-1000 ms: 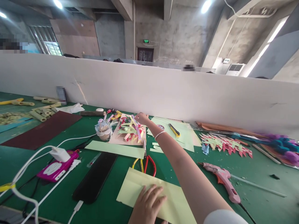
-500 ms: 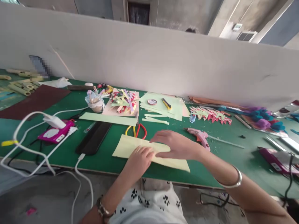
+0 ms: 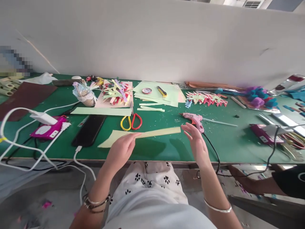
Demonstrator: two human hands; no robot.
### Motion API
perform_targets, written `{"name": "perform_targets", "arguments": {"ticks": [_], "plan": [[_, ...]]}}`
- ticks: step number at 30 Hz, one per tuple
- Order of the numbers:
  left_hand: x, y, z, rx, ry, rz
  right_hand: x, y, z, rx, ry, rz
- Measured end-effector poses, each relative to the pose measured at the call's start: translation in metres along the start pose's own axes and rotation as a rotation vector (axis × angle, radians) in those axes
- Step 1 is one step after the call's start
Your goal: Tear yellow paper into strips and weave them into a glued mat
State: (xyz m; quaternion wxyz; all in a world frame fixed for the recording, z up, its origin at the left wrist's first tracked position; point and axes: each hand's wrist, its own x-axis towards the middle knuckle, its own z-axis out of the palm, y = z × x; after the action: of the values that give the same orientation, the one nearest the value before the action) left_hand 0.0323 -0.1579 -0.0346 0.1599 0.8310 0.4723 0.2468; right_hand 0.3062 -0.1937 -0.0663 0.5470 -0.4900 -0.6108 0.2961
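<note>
My left hand (image 3: 122,148) is closed on a pale yellow paper strip (image 3: 164,131) near its middle. The paper's right part rises off the table as a narrow band, casting a shadow; its left end spreads wide and flat. My right hand (image 3: 197,144) has its fingers apart, with fingertips just beside the strip's right end and nothing visibly held. Beyond the paper lie scissors (image 3: 131,122) with one yellow and one red handle. A pink glue gun (image 3: 194,120) rests just past my right hand.
A black phone (image 3: 89,131) and a magenta power block (image 3: 49,128) with white cables sit at left. Farther back are a light green strip (image 3: 102,111), cut paper scraps (image 3: 116,92), a yellow cutter (image 3: 162,91) and checkered woven paper (image 3: 207,98). A person's dark sleeve (image 3: 289,183) shows at right.
My hands have moved apart, the right one leaving the paper towards the right. The paper's right part has gone from a wide sheet to a narrow raised band. The view has tilted down.
</note>
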Motion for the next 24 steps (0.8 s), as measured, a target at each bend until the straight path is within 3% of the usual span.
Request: {"name": "perform_targets", "arguments": {"ticks": [3, 7, 11, 15, 18, 21, 24], "plan": [[-0.007, 0.013, -0.012, -0.181, -0.021, -0.057, -0.002, -0.004, 0.010, 0.076, -0.149, 0.035], [-0.013, 0.030, -0.011, -0.406, -0.053, -0.056, 0.002, -0.016, 0.036, 0.159, -0.299, 0.101], [-0.016, 0.031, -0.011, -0.567, 0.007, -0.172, 0.009, -0.030, 0.052, 0.240, -0.262, 0.133], [-0.014, 0.028, -0.012, -0.669, 0.040, -0.185, 0.022, -0.039, 0.049, 0.308, -0.110, 0.152], [-0.013, 0.028, -0.013, -0.668, 0.207, -0.176, 0.029, -0.051, 0.033, 0.178, 0.181, 0.004], [-0.017, 0.031, -0.016, -0.509, 0.411, -0.096, 0.029, -0.070, 0.015, -0.243, 0.444, -0.324], [-0.023, 0.034, -0.021, -0.161, 0.649, 0.175, 0.022, -0.083, 0.016, -0.676, 0.377, -0.670]]}}
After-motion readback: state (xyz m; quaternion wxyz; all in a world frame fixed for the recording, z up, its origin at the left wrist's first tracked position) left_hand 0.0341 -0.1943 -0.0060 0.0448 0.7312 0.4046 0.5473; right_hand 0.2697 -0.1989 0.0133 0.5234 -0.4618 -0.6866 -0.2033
